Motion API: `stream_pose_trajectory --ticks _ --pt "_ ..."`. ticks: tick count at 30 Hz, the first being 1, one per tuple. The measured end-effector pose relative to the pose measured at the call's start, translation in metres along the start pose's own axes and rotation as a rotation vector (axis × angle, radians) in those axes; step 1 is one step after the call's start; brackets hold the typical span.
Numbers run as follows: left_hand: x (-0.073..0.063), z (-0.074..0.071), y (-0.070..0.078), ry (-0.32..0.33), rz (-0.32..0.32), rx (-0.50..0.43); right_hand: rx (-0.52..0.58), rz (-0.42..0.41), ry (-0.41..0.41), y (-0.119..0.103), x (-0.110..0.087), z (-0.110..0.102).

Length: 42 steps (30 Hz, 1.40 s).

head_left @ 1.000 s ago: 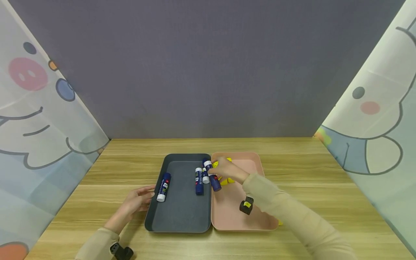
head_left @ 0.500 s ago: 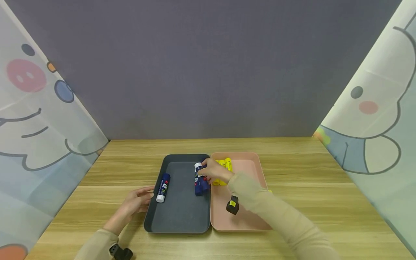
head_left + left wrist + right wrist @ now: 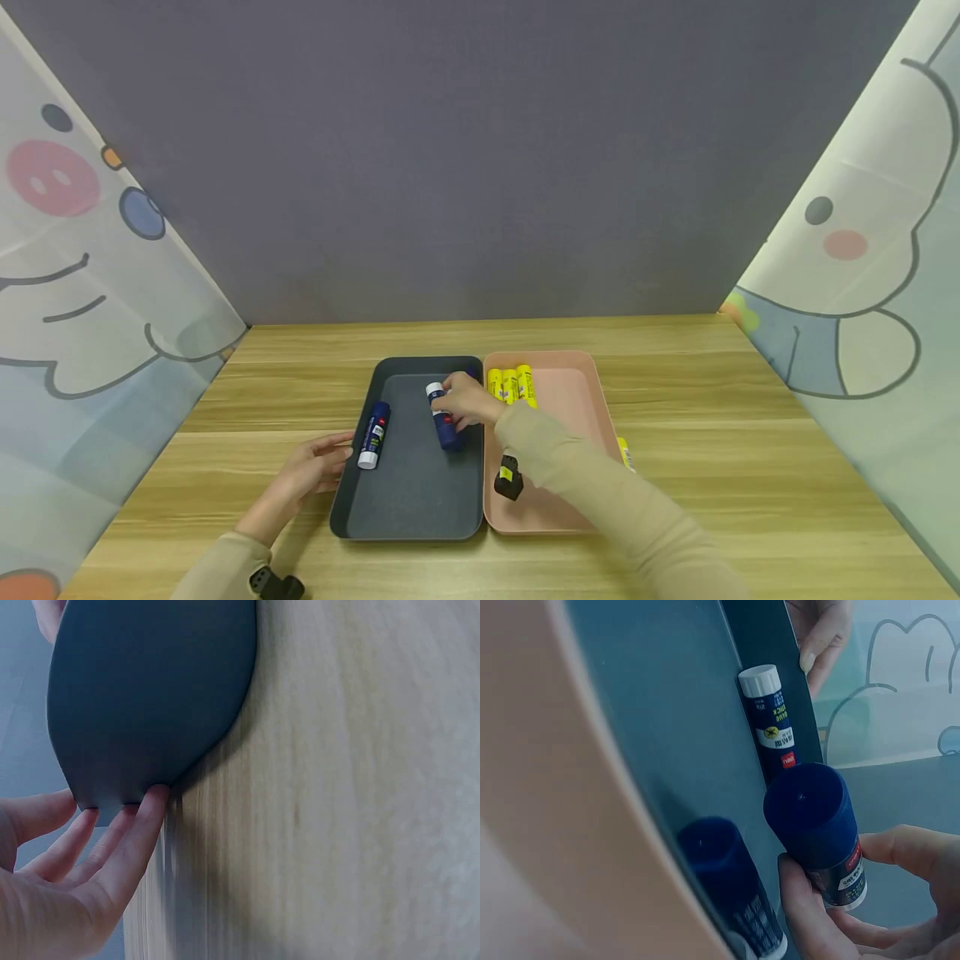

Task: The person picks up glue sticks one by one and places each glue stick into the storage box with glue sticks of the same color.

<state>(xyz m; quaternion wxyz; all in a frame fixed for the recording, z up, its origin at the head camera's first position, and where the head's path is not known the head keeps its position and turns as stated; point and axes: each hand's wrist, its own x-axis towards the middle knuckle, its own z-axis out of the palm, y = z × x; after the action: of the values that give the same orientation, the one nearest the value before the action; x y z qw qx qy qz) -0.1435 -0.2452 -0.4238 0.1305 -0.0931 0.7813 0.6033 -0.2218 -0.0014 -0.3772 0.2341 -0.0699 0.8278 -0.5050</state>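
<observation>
My right hand [image 3: 471, 400] grips a dark blue glue stick [image 3: 444, 422] with a white end, above the right part of the dark grey tray [image 3: 408, 532]. In the right wrist view this glue stick [image 3: 814, 814] is pinched between thumb and fingers. Below it another blue glue stick [image 3: 731, 881] shows; in the head view the hand hides most of that area. A further blue glue stick [image 3: 373, 435] lies along the tray's left wall. My left hand [image 3: 306, 468] rests its nearly straight fingertips [image 3: 154, 799] against the tray's outer left side.
A pink tray [image 3: 588, 375] stands right against the grey one. Three yellow labelled sticks [image 3: 511, 385] lie side by side at its back left. Another yellow stick [image 3: 626, 452] lies beyond its right edge, partly behind my sleeve. A grey wall [image 3: 480, 167] rises behind the table.
My right hand has moved left with the glue stick, from the border of the two trays to over the grey tray. The yellow sticks are uncovered. My left hand stays put.
</observation>
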Motion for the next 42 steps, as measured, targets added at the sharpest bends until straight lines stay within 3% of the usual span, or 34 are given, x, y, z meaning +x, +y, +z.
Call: stream_pose_trajectory --ticks 17,23,30,42 --pt "0.002 -0.002 -0.001 -0.019 0.011 -0.017 -0.042 -0.033 0.019 -0.007 0.014 0.034" --pt "0.001 -0.002 0.000 -0.019 0.010 -0.013 -0.018 -0.008 0.035 -0.007 0.019 0.045" --pt "0.000 -0.002 0.000 -0.020 0.007 -0.017 -0.007 0.032 0.060 -0.003 0.024 0.052" --pt "0.002 -0.003 -0.002 -0.039 0.017 -0.032 0.013 0.030 0.077 -0.001 0.025 0.056"
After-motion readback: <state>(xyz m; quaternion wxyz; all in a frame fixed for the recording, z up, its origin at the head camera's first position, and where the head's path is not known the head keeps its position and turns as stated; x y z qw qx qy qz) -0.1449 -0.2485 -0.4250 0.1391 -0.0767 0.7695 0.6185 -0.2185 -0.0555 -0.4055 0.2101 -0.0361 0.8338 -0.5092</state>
